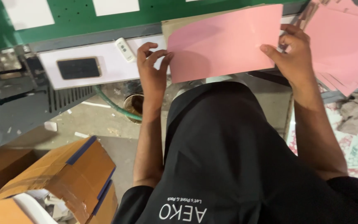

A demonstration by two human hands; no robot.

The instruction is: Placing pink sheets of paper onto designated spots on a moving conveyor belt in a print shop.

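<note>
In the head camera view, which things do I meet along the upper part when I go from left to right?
Phone → small white remote → left hand → pink sheet → right hand → pile of pink sheets.

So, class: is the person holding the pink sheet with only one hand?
No: the left hand pinches the pink sheet at its left edge, and the right hand holds its right edge.

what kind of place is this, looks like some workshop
Probably a print or paper-finishing workshop. Both hands, left hand and right hand, hold a pink sheet at a green machine bed, with a stack of pink sheets alongside and cardboard boxes on the floor.
</note>
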